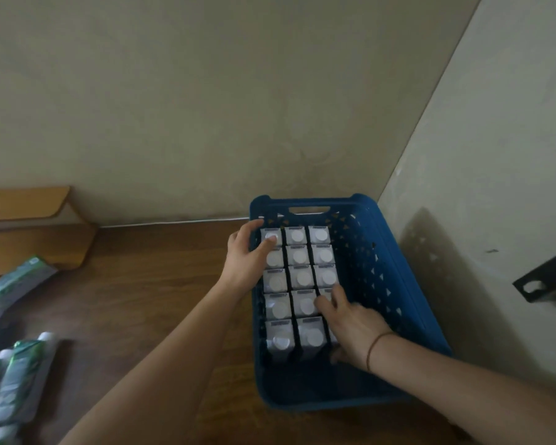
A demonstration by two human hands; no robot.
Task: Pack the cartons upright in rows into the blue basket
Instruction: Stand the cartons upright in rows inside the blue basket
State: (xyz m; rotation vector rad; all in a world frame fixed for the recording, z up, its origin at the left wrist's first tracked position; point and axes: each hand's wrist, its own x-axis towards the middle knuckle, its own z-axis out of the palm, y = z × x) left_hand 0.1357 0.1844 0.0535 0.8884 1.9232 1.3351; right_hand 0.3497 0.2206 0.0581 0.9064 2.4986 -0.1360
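Two bare forearms reach in from the near edge, across a dark brown wooden surface [148, 303]. The right hand [353, 329], with a thin brown band [374, 348] round its wrist, rests inside the blue perforated plastic basket [395, 284], fingers spread over the tops of the cartons in the third column near the front; I cannot tell whether it grips one or only presses down on them. The left hand [246, 255] lies over the basket's left wall, its fingers laid loosely on the cap of the far-left carton, not closed round anything.

The basket stands against the corner where two pale walls [206, 107] meet, with a slot handle in its far end. Inside, silver-grey upright cartons with round white caps [297, 277] fill the left part in three columns, tight together, five rows deep in the two left columns; the front of the third column is hidden under the right hand. The right-hand part of the basket and the strip nearest the viewer hold nothing.

At the far left, more green and white cartons lying flat [10, 380] sit on the surface, well apart from the basket. A light wooden shelf piece [26, 203] stands against the back wall, and a black metal bracket [543, 281] juts from the right wall.
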